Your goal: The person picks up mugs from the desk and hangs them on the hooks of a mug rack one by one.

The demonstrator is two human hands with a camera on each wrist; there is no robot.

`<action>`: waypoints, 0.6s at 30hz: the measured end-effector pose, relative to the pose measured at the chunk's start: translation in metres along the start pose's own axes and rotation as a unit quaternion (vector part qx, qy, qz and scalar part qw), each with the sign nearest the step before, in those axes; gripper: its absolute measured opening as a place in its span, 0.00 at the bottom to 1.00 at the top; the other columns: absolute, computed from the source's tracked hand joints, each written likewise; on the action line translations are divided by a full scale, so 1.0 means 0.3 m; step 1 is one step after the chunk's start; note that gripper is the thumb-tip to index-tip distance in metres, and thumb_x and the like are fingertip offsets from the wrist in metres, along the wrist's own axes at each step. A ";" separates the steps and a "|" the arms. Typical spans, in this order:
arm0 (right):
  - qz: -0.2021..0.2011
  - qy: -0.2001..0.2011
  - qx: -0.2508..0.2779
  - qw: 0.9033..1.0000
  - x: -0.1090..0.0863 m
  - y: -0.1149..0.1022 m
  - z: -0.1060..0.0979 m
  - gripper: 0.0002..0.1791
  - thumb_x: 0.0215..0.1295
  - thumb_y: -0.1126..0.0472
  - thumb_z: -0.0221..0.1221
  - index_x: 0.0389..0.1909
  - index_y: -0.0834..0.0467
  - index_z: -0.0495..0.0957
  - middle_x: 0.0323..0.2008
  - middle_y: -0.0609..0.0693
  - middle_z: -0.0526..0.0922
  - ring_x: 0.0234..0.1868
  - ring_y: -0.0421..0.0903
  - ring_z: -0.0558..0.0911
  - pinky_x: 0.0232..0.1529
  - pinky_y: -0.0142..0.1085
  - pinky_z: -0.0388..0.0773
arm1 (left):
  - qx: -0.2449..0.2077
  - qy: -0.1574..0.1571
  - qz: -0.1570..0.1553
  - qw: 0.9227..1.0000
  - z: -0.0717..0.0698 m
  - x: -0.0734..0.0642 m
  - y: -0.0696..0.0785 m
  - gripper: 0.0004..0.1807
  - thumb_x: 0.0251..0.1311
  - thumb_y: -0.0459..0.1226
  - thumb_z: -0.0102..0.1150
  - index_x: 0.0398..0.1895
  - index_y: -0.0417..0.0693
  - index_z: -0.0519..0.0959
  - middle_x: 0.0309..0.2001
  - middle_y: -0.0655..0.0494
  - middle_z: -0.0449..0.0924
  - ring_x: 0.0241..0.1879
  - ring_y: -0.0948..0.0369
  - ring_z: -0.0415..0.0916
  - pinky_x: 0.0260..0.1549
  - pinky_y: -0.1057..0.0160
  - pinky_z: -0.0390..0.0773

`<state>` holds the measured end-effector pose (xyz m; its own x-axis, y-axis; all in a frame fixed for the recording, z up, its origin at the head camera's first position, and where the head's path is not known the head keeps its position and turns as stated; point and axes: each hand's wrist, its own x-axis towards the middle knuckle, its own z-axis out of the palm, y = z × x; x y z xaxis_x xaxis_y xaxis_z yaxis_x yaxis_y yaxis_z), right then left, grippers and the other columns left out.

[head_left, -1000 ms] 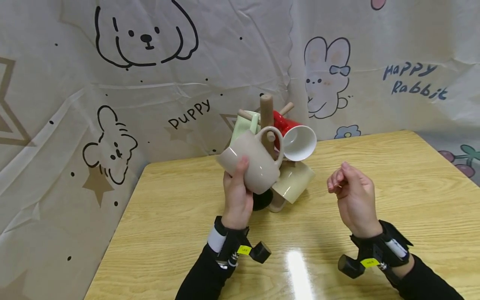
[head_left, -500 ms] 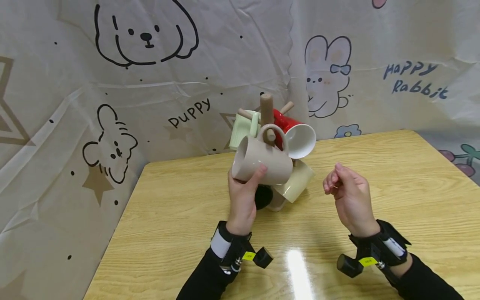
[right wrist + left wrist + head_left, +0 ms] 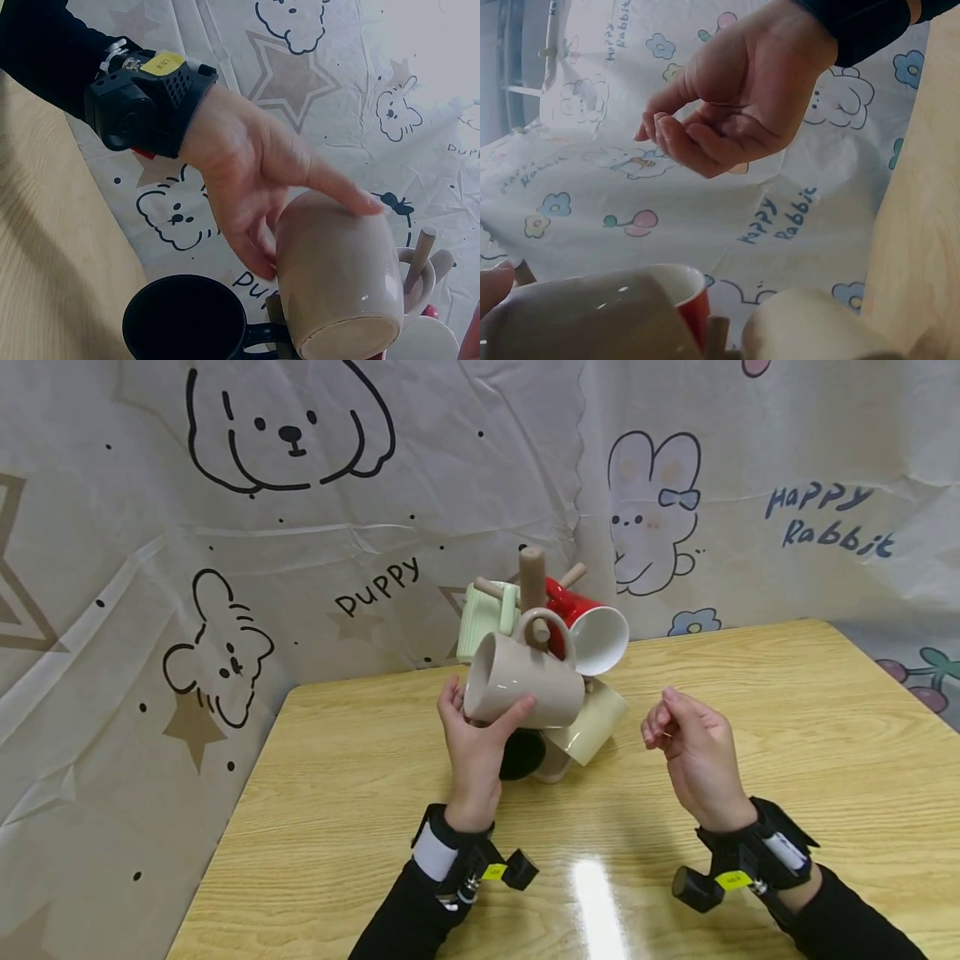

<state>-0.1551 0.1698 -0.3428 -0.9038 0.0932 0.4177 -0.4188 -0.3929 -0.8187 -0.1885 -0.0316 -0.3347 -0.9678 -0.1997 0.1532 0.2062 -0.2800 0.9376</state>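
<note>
A beige mug [image 3: 528,681] hangs tilted on the wooden mug rack [image 3: 532,577], a peg end showing inside its handle loop. My left hand [image 3: 476,747] is at the mug's lower left; its straight thumb lies against the side. The fingers are spread by the rim, partly behind it. In the right wrist view, the left hand [image 3: 255,172] has its thumb along the mug and its fingers beside it. My right hand [image 3: 697,752] hovers to the right of the rack, fingers loosely curled, holding nothing.
Also on the rack are a light green mug [image 3: 480,618], a red mug [image 3: 598,639] with white inside, and a pale yellow mug [image 3: 592,722]. A black mug [image 3: 184,322] sits low at the left. The wooden table [image 3: 337,835] meets a patterned cloth [image 3: 337,568] behind.
The beige mug turned and shifted right onto the peg, then stayed still. My left hand followed it, then eased back left with its fingers spreading. The right hand drifted slightly left.
</note>
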 end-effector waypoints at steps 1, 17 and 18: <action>0.001 0.006 -0.005 1.000 0.001 -0.002 -0.001 0.17 0.67 0.63 0.42 0.17 0.56 0.70 0.18 0.44 0.72 0.21 0.40 0.69 0.25 0.27 0.69 | 0.013 0.004 0.004 1.000 -0.007 0.001 0.007 0.52 0.35 0.38 0.70 0.64 0.50 0.47 0.60 0.49 0.55 0.57 0.56 0.58 0.57 0.56 0.63; -0.021 0.040 -0.017 0.999 0.064 -0.069 -0.092 0.16 0.64 0.63 0.46 0.17 0.60 0.72 0.17 0.47 0.74 0.21 0.42 0.71 0.26 0.26 0.73 | 0.084 0.043 0.092 0.991 -0.301 0.057 0.147 0.36 0.50 0.37 0.61 0.61 0.45 0.54 0.59 0.49 0.54 0.57 0.59 0.56 0.55 0.57 0.62; -0.025 0.038 -0.021 0.999 0.069 -0.073 -0.102 0.16 0.64 0.64 0.47 0.17 0.61 0.72 0.18 0.47 0.75 0.21 0.42 0.72 0.26 0.26 0.73 | 0.090 0.039 0.091 0.991 -0.320 0.062 0.149 0.35 0.51 0.37 0.59 0.61 0.45 0.55 0.58 0.49 0.55 0.56 0.59 0.57 0.53 0.58 0.63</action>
<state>-0.1673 0.2084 -0.3282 -0.8851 0.1820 0.4283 -0.4654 -0.3465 -0.8145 -0.1834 -0.1379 -0.3200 -0.9016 -0.3060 0.3058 0.3394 -0.0621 0.9386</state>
